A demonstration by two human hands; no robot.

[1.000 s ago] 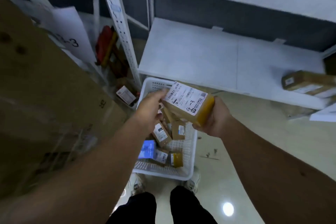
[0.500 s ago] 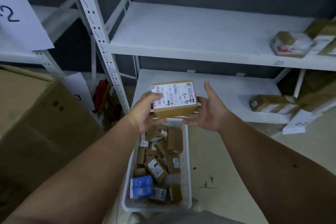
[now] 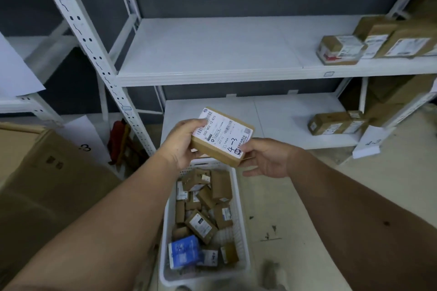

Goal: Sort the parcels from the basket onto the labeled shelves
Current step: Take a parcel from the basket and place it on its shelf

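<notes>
A brown parcel (image 3: 222, 137) with a white label marked 4-3 is held in the air above the far end of the white basket (image 3: 243, 238). My left hand (image 3: 182, 144) grips its left end, thumb on top. My right hand (image 3: 267, 158) touches the parcel's right corner from below with loose fingers. The basket stands on the floor and holds several small brown parcels and one blue box (image 3: 183, 251). Behind it are the lower shelf (image 3: 272, 113) and the middle shelf (image 3: 212, 54), both white.
Brown parcels sit at the right end of the middle shelf (image 3: 340, 49) and of the lower shelf (image 3: 331, 123). A paper sign marked 4-3 (image 3: 369, 144) hangs at the lower shelf's right corner. A large cardboard box (image 3: 42, 184) stands at the left by a white upright (image 3: 94, 54).
The parcel has risen above the basket and turned clockwise, its right end lower. My right hand has shifted from gripping it to touching its corner. The view has tilted up toward the shelves.
</notes>
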